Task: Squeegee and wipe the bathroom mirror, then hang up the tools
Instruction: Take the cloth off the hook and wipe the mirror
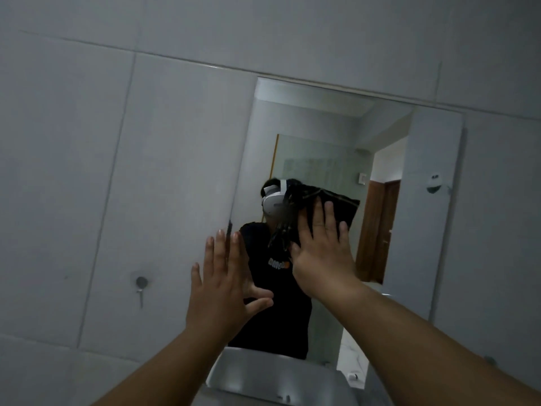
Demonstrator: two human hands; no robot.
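The dark cloth (336, 206) is pressed flat against the mirror (322, 127) near its left edge, at mid height, by the right hand (322, 247), whose fingers are extended and slightly spread over it. The left hand (225, 285) is held open with fingers spread at the mirror's left edge; contact cannot be confirmed. The wiping step appears to be in hand. Even palm pressure should be kept, and overlapping strokes should be run toward the lower edge. No squeegee is visible.
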